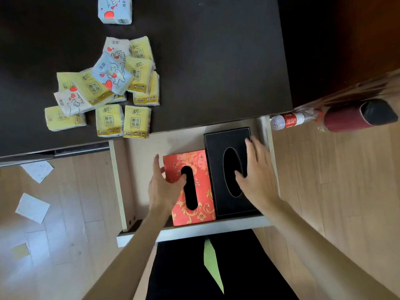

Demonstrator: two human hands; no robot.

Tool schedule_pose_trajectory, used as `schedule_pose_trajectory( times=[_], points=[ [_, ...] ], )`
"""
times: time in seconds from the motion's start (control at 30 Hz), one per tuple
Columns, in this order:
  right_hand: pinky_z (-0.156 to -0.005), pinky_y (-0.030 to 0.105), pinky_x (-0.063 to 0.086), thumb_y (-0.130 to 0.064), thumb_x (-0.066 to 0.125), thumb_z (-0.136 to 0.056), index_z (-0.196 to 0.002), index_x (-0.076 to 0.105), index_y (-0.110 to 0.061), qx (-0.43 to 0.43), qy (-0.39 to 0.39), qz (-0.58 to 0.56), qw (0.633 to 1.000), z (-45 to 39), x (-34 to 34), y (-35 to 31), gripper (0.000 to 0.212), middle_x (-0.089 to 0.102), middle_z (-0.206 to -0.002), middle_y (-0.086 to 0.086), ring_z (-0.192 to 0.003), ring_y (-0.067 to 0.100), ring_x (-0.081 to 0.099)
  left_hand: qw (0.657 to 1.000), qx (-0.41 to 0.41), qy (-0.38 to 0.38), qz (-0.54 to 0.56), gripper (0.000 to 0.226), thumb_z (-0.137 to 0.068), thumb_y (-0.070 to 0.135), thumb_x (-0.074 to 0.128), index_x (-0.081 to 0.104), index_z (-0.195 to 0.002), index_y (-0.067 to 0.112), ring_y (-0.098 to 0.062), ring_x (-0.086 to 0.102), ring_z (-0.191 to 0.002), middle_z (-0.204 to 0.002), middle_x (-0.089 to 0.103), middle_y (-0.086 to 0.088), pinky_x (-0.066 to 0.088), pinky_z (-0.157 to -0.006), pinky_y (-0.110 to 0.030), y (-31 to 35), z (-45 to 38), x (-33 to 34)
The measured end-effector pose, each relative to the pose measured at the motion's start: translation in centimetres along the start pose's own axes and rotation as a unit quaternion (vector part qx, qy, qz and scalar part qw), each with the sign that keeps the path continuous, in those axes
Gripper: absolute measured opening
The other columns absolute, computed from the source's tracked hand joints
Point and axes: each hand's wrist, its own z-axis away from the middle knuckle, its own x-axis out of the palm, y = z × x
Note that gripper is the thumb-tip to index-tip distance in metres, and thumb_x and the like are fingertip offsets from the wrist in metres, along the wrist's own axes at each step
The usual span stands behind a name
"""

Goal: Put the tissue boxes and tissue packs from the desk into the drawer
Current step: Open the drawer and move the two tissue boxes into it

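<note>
Two tissue boxes lie side by side in the open drawer (134,161): a red floral box (201,204) on the left and a black box (218,148) on the right. My left hand (164,187) grips the left edge of the red box, thumb at its oval slot. Over the black box my right hand (257,176) lies flat, fingers spread on its right side. A heap of several yellow tissue packs (136,122) and white cartoon-printed packs (112,74) sits on the dark desk (216,61). One more white pack (114,9) lies apart at the far edge.
A plastic bottle (290,120) and a dark red-and-black cushion (363,115) lie on the wooden floor right of the desk. Paper scraps (32,207) are scattered on the floor at left. The drawer's left part shows bare bottom.
</note>
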Motion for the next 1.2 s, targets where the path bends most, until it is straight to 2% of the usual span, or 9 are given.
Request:
schedule_pose_trajectory(
  times=[0.07,0.13,0.3,0.43,0.6,0.77,0.9,1.07,1.2],
  points=[
    [-0.121,0.044,0.033,-0.021,0.086,-0.079,-0.158,0.029,-0.006,-0.033,-0.012,0.045,0.998,-2.5,-0.4,-0.3,0.098,0.036,-0.164,0.015,-0.151,0.033,0.033,0.998,0.016,-0.044,-0.043,0.104,-0.077,0.045,0.08,0.011,-0.154,0.04,-0.019,0.066,-0.096,-0.125,0.063,0.005,0.057,-0.089,-0.046,0.4,-1.2,-1.1],
    [-0.122,0.045,0.03,-0.021,0.087,-0.077,-0.159,0.029,-0.003,-0.073,-0.04,0.106,0.991,-4.1,-0.7,-0.6,0.102,0.038,-0.162,0.017,-0.151,0.035,0.034,0.994,0.023,-0.073,-0.078,0.104,-0.077,0.047,0.079,0.009,-0.154,0.043,-0.025,0.066,-0.105,-0.13,0.062,0.001,0.057,-0.089,-0.05,0.9,-1.5,-1.5],
    [-0.124,0.046,0.026,-0.013,0.087,-0.069,-0.157,0.034,-0.001,-0.116,-0.049,0.165,0.978,-4.7,-0.9,0.5,0.103,0.042,-0.159,0.018,-0.148,0.035,0.038,0.995,0.023,-0.064,-0.07,0.099,-0.079,0.043,0.079,0.014,-0.154,0.042,-0.029,0.064,-0.114,-0.136,0.059,0.0,0.056,-0.09,-0.051,1.3,-1.2,-1.2],
    [-0.127,0.046,0.022,-0.014,0.084,-0.071,-0.158,0.029,0.0,-0.119,-0.05,0.197,0.972,-4.9,-2.3,2.9,0.104,0.037,-0.163,0.018,-0.153,0.033,0.031,0.995,0.036,-0.066,-0.062,0.098,-0.08,0.045,0.077,0.014,-0.154,0.041,-0.03,0.063,-0.117,-0.137,0.058,0.0,0.053,-0.094,-0.054,2.0,-0.6,0.7],
    [-0.127,0.045,0.02,-0.013,0.082,-0.073,-0.158,0.03,-0.001,-0.128,-0.051,0.21,0.968,-5.0,-2.5,3.4,0.101,0.037,-0.163,0.019,-0.154,0.032,0.031,0.99,0.082,-0.059,-0.098,0.088,-0.084,0.043,0.071,0.014,-0.15,0.046,-0.017,0.059,-0.098,-0.118,0.057,0.011,0.052,-0.095,-0.046,2.1,-0.7,2.2],
    [-0.127,0.046,0.021,-0.01,0.083,-0.072,-0.158,0.03,-0.001,-0.113,-0.056,0.197,0.972,-4.7,-2.4,3.0,0.102,0.038,-0.162,0.019,-0.154,0.033,0.03,0.982,0.122,-0.078,-0.124,0.063,-0.086,0.042,0.068,0.026,-0.132,0.049,-0.017,0.06,-0.097,-0.111,0.056,0.012,0.052,-0.093,-0.045,1.5,-0.4,2.4],
    [-0.127,0.046,0.02,-0.012,0.083,-0.075,-0.159,0.027,-0.002,-0.099,-0.07,0.202,0.972,-4.3,-2.4,2.6,0.101,0.034,-0.164,0.017,-0.155,0.033,0.027,0.98,0.126,-0.086,-0.127,0.061,-0.087,0.042,0.067,0.027,-0.133,0.045,-0.013,0.056,-0.092,-0.11,0.056,0.012,0.052,-0.091,-0.042,1.4,-0.5,2.4],
    [-0.127,0.046,0.02,-0.013,0.082,-0.078,-0.16,0.025,-0.002,-0.097,-0.081,0.194,0.973,-3.9,-2.5,2.5,0.1,0.032,-0.165,0.018,-0.156,0.034,0.025,0.984,0.1,-0.103,-0.109,0.062,-0.088,0.041,0.069,0.027,-0.133,0.047,-0.012,0.057,-0.095,-0.114,0.056,0.012,0.053,-0.085,-0.034,1.2,0.0,2.5],
    [-0.126,0.045,0.023,-0.013,0.079,-0.08,-0.16,0.025,-0.003,-0.084,-0.087,0.157,0.98,-3.8,-2.7,2.3,0.097,0.029,-0.166,0.017,-0.157,0.033,0.022,0.986,0.092,-0.111,-0.084,0.066,-0.083,0.039,0.074,0.03,-0.13,0.048,-0.014,0.059,-0.097,-0.114,0.057,0.011,0.052,-0.077,-0.024,1.1,0.0,2.3]
  ],
)
